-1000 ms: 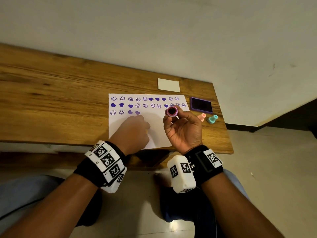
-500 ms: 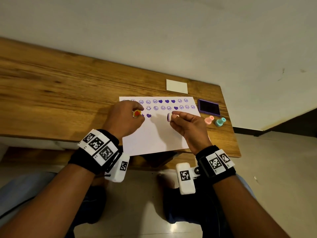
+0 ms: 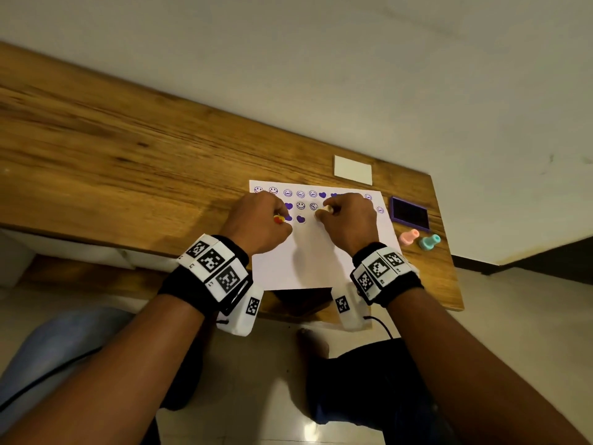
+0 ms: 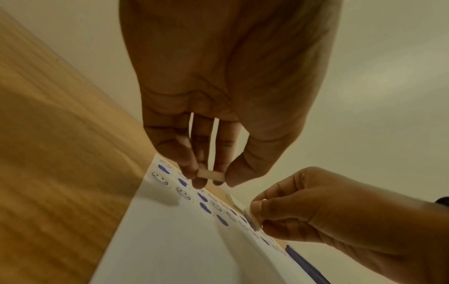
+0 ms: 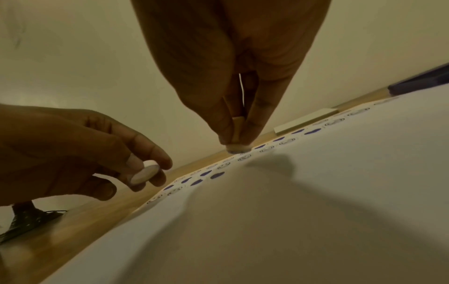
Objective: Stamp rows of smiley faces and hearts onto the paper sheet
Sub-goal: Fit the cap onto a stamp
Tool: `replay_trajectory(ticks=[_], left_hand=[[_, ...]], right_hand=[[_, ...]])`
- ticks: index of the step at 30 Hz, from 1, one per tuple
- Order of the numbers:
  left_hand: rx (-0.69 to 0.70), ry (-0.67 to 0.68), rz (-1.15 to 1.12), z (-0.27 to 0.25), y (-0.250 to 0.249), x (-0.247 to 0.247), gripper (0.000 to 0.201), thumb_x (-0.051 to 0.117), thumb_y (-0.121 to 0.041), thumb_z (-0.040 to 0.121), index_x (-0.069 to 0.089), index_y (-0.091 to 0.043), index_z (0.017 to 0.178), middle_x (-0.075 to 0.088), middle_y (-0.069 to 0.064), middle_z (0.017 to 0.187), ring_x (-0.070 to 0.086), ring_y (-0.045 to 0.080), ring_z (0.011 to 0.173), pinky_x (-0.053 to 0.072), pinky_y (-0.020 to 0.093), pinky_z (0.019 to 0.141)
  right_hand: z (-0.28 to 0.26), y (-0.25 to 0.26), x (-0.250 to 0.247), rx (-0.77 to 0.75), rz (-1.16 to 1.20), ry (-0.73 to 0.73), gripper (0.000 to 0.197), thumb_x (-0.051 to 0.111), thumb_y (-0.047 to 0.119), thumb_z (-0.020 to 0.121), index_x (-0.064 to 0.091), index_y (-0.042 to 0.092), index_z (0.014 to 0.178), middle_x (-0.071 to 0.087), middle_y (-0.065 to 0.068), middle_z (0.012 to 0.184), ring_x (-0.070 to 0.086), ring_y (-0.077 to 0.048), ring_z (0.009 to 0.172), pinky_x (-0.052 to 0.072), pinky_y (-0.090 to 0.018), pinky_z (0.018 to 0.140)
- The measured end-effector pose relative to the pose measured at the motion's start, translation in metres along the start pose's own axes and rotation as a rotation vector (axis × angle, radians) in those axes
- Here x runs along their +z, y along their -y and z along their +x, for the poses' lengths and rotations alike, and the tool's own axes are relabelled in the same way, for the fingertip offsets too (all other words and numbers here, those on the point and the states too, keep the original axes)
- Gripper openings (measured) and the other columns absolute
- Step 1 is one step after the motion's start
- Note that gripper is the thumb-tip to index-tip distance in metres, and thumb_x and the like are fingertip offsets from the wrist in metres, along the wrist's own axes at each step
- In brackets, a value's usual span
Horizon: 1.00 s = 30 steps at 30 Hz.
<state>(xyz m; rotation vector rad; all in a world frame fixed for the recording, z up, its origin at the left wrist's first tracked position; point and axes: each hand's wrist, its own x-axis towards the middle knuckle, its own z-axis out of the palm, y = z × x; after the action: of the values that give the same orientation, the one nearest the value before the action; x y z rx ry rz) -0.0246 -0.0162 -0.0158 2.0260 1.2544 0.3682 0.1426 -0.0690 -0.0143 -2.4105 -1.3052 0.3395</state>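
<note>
The white paper sheet (image 3: 314,255) lies on the wooden table (image 3: 128,162) and carries rows of purple smileys and hearts. My left hand (image 3: 276,218) pinches a small stamp with a red and yellow top (image 3: 278,219) over the left end of the third row. That stamp is tilted and held off the sheet in the right wrist view (image 5: 145,173). My right hand (image 3: 323,214) pinches a pale stamp (image 5: 237,147) by its stem, base down, right of the last heart in the third row. Whether its base touches the paper I cannot tell.
A purple ink pad (image 3: 410,214) lies just right of the sheet. A pink stamp (image 3: 408,236) and a teal stamp (image 3: 429,241) lie in front of the pad, near the table's right edge. A white card (image 3: 353,170) lies behind the sheet.
My right hand turned its stamp from face up to face down and brought it left and down to the third row. My left hand rose off the sheet, now showing its own stamp.
</note>
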Motion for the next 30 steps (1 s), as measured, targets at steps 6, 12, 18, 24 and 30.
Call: replay_trajectory(ticks=[6,12,18,24,30], left_hand=[[0.016,0.004,0.000,0.000,-0.001,0.000,0.028,0.069,-0.024,0.080,0.073,-0.018,0.107,0.068,0.001,0.118,0.062,0.021,0.105,0.050,0.030,0.090],[0.017,0.009,-0.010,-0.001,-0.001,0.002,0.031,0.072,-0.024,0.080,0.072,-0.017,0.110,0.067,0.002,0.122,0.062,0.021,0.107,0.051,0.034,0.092],[0.026,0.000,-0.010,-0.002,-0.002,0.002,0.032,0.071,-0.024,0.081,0.071,-0.016,0.111,0.065,0.002,0.125,0.061,0.021,0.107,0.050,0.031,0.089],[0.004,0.002,-0.023,0.000,0.005,0.004,0.032,0.072,-0.023,0.080,0.070,-0.016,0.112,0.066,0.004,0.122,0.062,0.022,0.106,0.051,0.034,0.093],[0.037,-0.026,-0.020,0.003,0.001,-0.003,0.031,0.071,-0.022,0.079,0.072,-0.017,0.109,0.069,0.003,0.117,0.063,0.022,0.103,0.050,0.033,0.092]], right_hand=[[0.004,0.006,0.012,-0.012,-0.070,0.029,0.023,0.070,0.027,0.089,0.076,0.012,0.104,0.073,-0.008,0.108,0.063,-0.027,0.103,0.050,-0.036,0.091],[0.007,0.012,0.017,0.000,-0.155,0.049,0.027,0.070,0.024,0.088,0.072,0.013,0.113,0.069,-0.008,0.118,0.059,-0.027,0.112,0.044,-0.031,0.090],[0.011,0.021,0.019,-0.009,-0.232,0.076,0.028,0.070,0.020,0.087,0.068,0.007,0.112,0.066,-0.011,0.118,0.057,-0.027,0.111,0.036,-0.027,0.078],[0.011,0.015,0.025,-0.042,-0.263,0.073,0.026,0.068,0.020,0.087,0.072,0.008,0.110,0.068,-0.010,0.116,0.059,-0.027,0.109,0.043,-0.030,0.082],[0.011,0.022,0.020,-0.067,-0.299,0.036,0.027,0.070,0.021,0.086,0.070,0.009,0.109,0.066,-0.012,0.117,0.059,-0.029,0.110,0.046,-0.034,0.088]])
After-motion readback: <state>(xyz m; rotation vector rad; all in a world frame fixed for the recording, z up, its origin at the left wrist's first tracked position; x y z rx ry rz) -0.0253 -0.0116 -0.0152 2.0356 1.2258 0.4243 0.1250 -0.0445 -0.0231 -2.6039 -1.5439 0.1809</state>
